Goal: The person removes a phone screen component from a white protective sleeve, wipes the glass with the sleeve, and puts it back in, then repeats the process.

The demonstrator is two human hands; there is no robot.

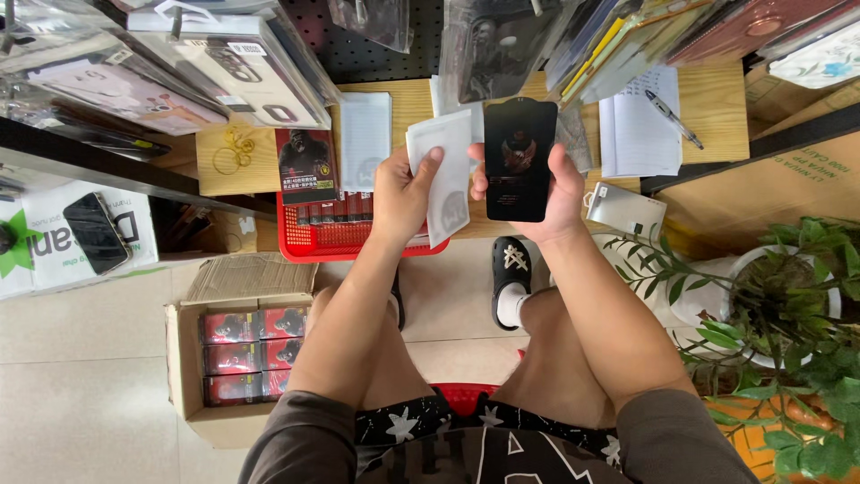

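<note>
Dark shorts patterned with white stars fill the bottom of the view, with bare knees spread above a red stool [461, 392] on which the person sits, one foot in a black sandal with a white sock [511, 280] planted on the pale tiled floor. To the left of the legs an open cardboard box [184, 367] stands on the tiles, its flaps folded back, holding flat red-and-black packets [249, 350] laid in neat rows so each can be lifted out singly. On the right a leafy green plant in a white pot [779, 296] crowds the edge. Higher up, both forearms reach forward over a red plastic basket [309, 244], which sits at the front of the wooden counter [717, 116] and holds more of the same dark packets standing on edge. The left hand [403, 193] is closed on a white paper sleeve [446, 175], thumb on its face, held upright and apart from the other piece. The right hand [555, 184] grips a black glass screen protector [520, 159] by its edges, fingers off the flat face, probably to keep it free of smudges. Beyond, white sleeves, a notepad with a pen [638, 130] and some rubber bands [235, 148] lie on the counter, and bagged phone cases hang from the pegboard.
</note>
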